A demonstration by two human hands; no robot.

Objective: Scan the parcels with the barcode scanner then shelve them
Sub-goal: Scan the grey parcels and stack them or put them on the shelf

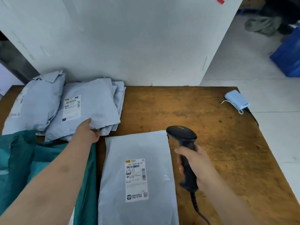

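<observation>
Found left hand extended forward, pinching near edge of stacked parcels at table rear left. Found right hand clamped round barcode scanner, its head just beside label-up parcel lying flat.

Parcel-handling station of a courier depot or mailroom type. Indicators:
- a stack of grey poly-mailer parcels with printed shipping labels, centre left
- a further labelled parcel, lower centre
- a corded handheld barcode scanner just right of it
- a worn wooden worktable
- a green sack, lower left
- a blue container on the tiled floor, upper right
</observation>
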